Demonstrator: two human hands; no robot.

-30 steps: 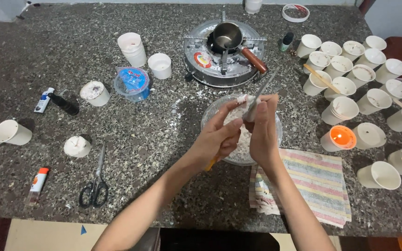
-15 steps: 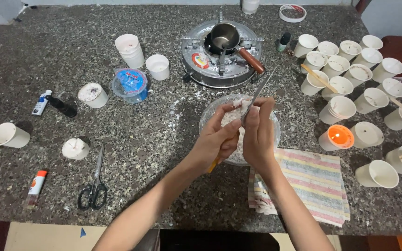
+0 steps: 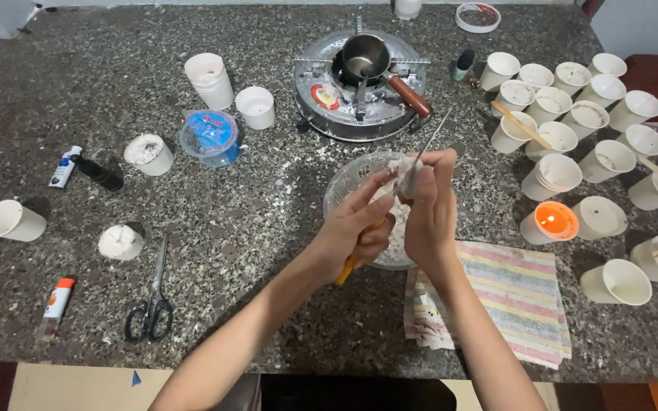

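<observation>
White wax lump (image 3: 404, 169) pinched in the right hand (image 3: 429, 217) above the bowl (image 3: 342, 183) — left hand (image 3: 352, 232) grips the orange-handled knife (image 3: 423, 151), blade against it.

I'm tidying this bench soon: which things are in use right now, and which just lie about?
In use: left hand, right hand, knife, white lump, bowl.

Lying about: scissors, striped cloth, lit candle cup, stove, glue stick.
</observation>
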